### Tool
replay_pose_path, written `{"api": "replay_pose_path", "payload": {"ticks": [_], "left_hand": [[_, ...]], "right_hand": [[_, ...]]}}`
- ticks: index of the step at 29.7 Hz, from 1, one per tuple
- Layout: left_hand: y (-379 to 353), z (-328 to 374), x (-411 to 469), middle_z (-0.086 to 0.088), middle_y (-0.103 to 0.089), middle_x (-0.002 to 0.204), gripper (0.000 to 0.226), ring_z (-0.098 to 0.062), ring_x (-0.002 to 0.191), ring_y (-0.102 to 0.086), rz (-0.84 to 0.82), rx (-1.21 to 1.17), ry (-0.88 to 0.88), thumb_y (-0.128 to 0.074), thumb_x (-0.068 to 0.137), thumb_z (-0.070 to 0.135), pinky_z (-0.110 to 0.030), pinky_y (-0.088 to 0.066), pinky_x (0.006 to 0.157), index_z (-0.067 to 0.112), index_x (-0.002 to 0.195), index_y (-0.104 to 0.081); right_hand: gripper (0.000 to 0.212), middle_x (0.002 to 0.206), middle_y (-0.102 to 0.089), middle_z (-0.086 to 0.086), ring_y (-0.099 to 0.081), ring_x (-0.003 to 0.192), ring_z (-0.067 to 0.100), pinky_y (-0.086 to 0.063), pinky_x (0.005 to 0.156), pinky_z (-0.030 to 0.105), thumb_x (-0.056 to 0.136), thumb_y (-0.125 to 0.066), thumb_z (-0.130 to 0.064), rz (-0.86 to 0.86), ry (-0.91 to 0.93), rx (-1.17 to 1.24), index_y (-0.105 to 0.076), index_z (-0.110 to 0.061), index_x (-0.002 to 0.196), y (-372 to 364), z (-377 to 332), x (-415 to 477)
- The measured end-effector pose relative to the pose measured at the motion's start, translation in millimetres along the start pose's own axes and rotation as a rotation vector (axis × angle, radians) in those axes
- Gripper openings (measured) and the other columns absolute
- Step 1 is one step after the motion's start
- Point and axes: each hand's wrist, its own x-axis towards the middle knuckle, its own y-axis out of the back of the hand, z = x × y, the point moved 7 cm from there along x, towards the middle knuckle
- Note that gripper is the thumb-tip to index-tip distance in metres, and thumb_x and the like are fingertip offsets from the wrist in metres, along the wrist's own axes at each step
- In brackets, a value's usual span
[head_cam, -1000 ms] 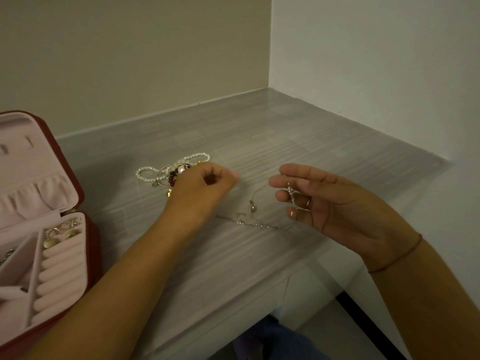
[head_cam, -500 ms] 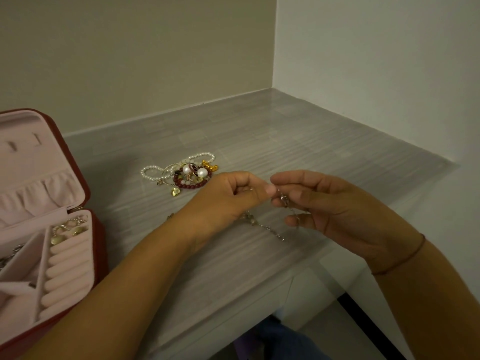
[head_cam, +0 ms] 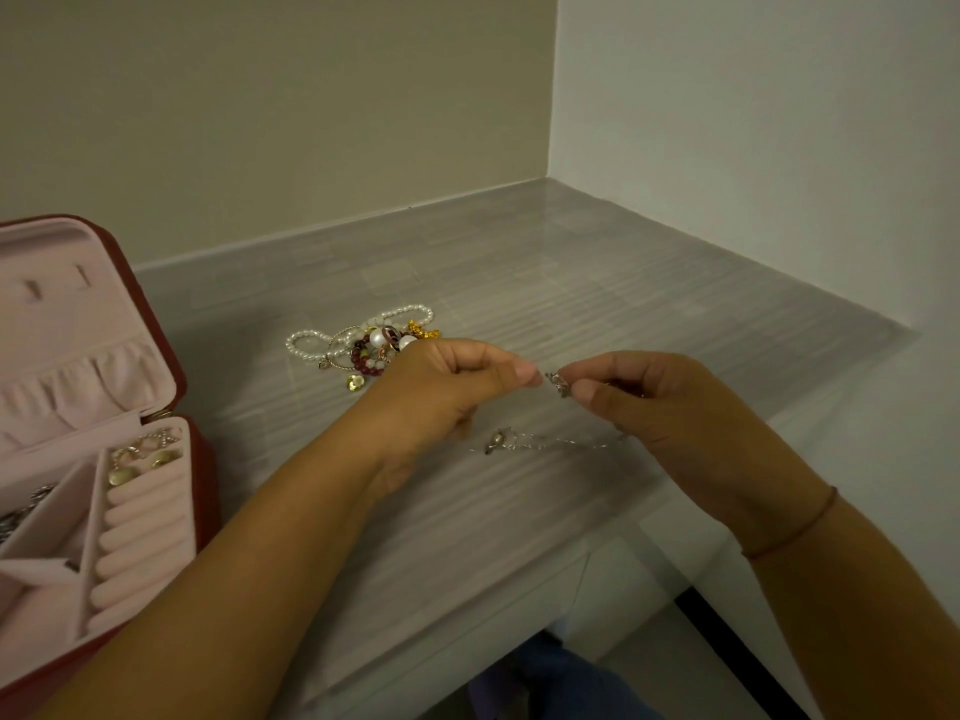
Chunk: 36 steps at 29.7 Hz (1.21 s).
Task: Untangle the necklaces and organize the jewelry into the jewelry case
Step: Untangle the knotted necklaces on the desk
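Silver chain (head_cam: 550,443) is what we're untangling: left hand (head_cam: 441,392) and right hand (head_cam: 644,402) each pinch one end, the slack drooping over the counter (head_cam: 623,304). Next we'd guess: gently tease it apart. One tangled pile (head_cam: 371,340) waits behind, one open jewelry case (head_cam: 171,387) far left.

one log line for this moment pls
step: untangling | both hands pinch thin silver chain above table | bead pile untouched | case open
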Motion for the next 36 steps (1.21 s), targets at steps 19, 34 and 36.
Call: {"api": "replay_pose_path", "payload": {"ticks": [19,34,36], "left_hand": [[-4.0,0.0,-0.5,0.016,-0.054,0.046,0.030,-0.001,0.042,-0.032,0.000,-0.016,0.001,-0.072,0.063,0.034,-0.016,-0.026,0.046,0.017,0.088,-0.074],[-22.1,-15.5,0.5,0.011,-0.021,0.046,0.024,-0.005,0.041,-0.014,-0.200,-0.383,0.157,-0.061,0.077,0.022,-0.019,-0.011,0.038,0.023,0.064,-0.041],[-23.2,-16.6,-0.7,0.011,-0.021,0.047,0.025,-0.005,0.041,-0.015,-0.232,-0.357,0.169,-0.066,0.075,0.025,-0.018,-0.013,0.037,0.021,0.071,-0.042]], "right_hand": [[0.008,0.064,-0.065,-0.008,-0.055,0.051,-0.003,-0.039,0.051,0.006,0.070,-0.068,-0.011,0.013,-0.047,0.381,-0.068,-0.009,0.078,-13.8,-2.6,1.0],[0.017,0.082,-0.065,0.004,-0.046,0.065,0.005,-0.036,0.055,0.014,0.064,-0.068,-0.028,-0.011,-0.030,0.390,-0.072,-0.016,0.075,-19.0,-5.9,0.4],[0.010,0.073,-0.067,-0.006,-0.045,0.065,0.005,-0.032,0.058,0.018,0.065,-0.067,-0.027,-0.021,-0.029,0.414,-0.072,-0.019,0.068,-19.8,-7.2,0.8]]}}
